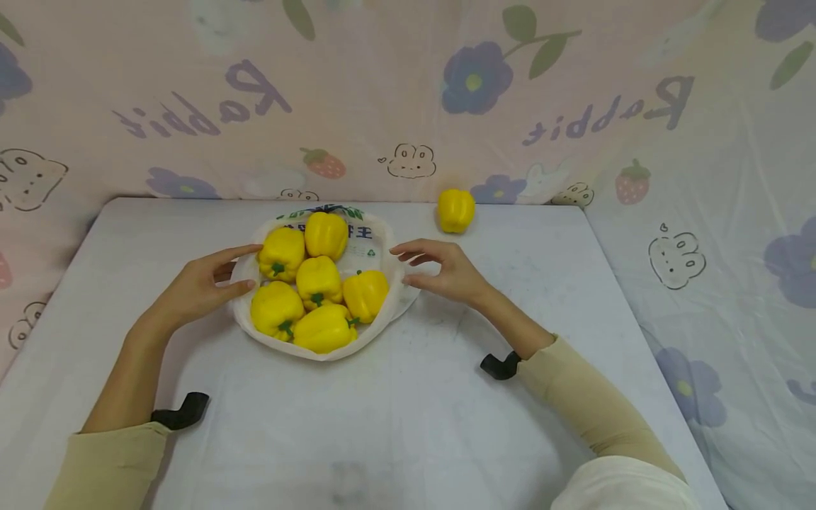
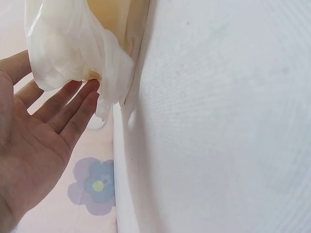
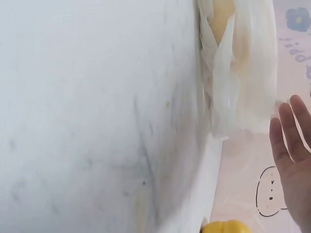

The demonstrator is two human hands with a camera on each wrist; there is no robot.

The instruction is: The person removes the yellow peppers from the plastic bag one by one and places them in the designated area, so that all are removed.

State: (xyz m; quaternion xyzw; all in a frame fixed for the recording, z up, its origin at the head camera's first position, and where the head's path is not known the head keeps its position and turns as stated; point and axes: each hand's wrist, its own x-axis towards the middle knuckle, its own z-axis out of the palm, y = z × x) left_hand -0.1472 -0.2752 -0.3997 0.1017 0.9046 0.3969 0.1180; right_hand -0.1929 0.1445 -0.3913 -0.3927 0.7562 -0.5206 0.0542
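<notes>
Several yellow bell peppers (image 1: pixel 319 282) lie in a round container lined with a white plastic bag (image 1: pixel 384 237), printed with green and dark marks at its far side. At its left rim is my left hand (image 1: pixel 194 283), fingers extended and touching the bag's side. The left wrist view shows the hanging bag (image 2: pixel 63 48) partly covering the fingertips of that hand (image 2: pixel 43 131). My right hand (image 1: pixel 449 273) is beside the right rim, fingers loosely bent and holding nothing. In the right wrist view, its fingers stand apart from the bag (image 3: pixel 252 73).
A single yellow bell pepper (image 1: pixel 456 210) stands near the back edge of the white-covered table (image 1: pixel 395 432), right of the container. A patterned cloth (image 1: pixel 357 92) hangs behind the table. Black curved pieces (image 1: pixel 185 411) stick out at both wrists.
</notes>
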